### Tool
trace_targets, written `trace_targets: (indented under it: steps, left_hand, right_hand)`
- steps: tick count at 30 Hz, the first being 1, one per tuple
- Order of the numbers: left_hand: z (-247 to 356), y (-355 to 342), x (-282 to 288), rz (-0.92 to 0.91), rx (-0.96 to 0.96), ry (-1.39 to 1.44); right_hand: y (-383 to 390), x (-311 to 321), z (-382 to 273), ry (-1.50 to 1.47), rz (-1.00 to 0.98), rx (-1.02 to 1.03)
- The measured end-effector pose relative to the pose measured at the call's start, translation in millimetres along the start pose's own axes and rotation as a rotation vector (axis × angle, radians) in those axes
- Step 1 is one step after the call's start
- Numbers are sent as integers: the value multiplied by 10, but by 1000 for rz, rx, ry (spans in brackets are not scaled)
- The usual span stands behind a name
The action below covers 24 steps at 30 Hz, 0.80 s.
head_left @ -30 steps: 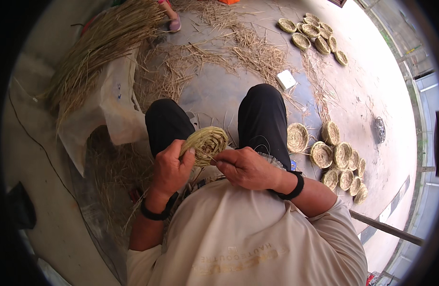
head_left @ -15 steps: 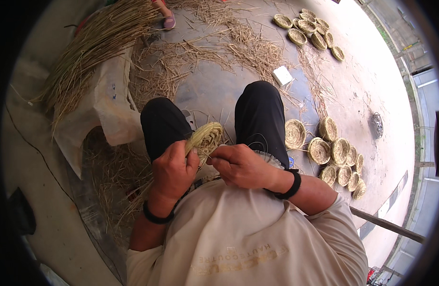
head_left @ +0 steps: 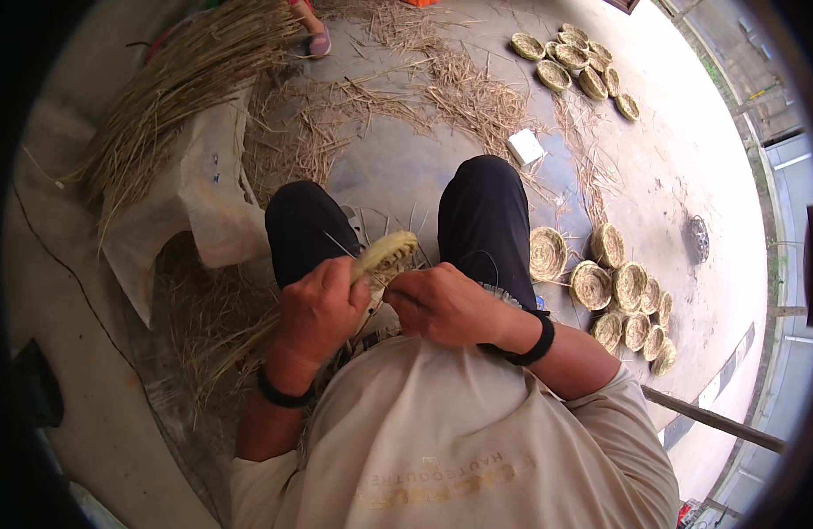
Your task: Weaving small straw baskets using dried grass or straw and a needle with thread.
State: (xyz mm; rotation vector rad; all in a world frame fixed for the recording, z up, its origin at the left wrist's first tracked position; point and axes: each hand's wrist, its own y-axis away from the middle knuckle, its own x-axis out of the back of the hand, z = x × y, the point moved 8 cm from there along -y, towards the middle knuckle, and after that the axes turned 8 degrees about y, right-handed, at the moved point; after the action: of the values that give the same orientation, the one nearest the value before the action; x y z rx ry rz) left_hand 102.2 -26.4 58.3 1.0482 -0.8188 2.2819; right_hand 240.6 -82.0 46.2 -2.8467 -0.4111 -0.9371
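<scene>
My left hand point(head_left: 323, 309) is closed around the edge of a small coiled straw basket point(head_left: 387, 253), pale yellow-green and tilted nearly edge-on between my knees. From the far side of that hand a thin, light needle-like strip point(head_left: 339, 244) sticks out. Just right of the basket, my right hand point(head_left: 443, 302) is closed in a pinch, its fingertips turned toward the work. What it pinches is too small to make out. A thin dark loop of thread or wire point(head_left: 489, 261) curves above the right hand, against my trouser leg.
Several finished round straw baskets point(head_left: 592, 285) lie on the floor to my right, and more baskets point(head_left: 553, 76) at the far right. A bundle of long straw point(head_left: 182, 97) rests on a pale stool point(head_left: 214, 231) at left. Loose straw point(head_left: 468, 88), a white box point(head_left: 525, 147) and another person's foot point(head_left: 319, 41) are ahead.
The basket has turned from showing its open hollow to nearly edge-on. The needle-like strip now shows beside my left hand. My right hand has shifted slightly and stays pinched.
</scene>
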Motion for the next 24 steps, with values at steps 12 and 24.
trace_targets:
  steps: [12,24]
  left_hand:
    - [343,14,-187,-146,-223,-31]
    - [367,-27,-159,-136,-302,-27]
  right_hand:
    - [-483,219,152,417,-33,28]
    - [-518,216,169,-237,-57,109]
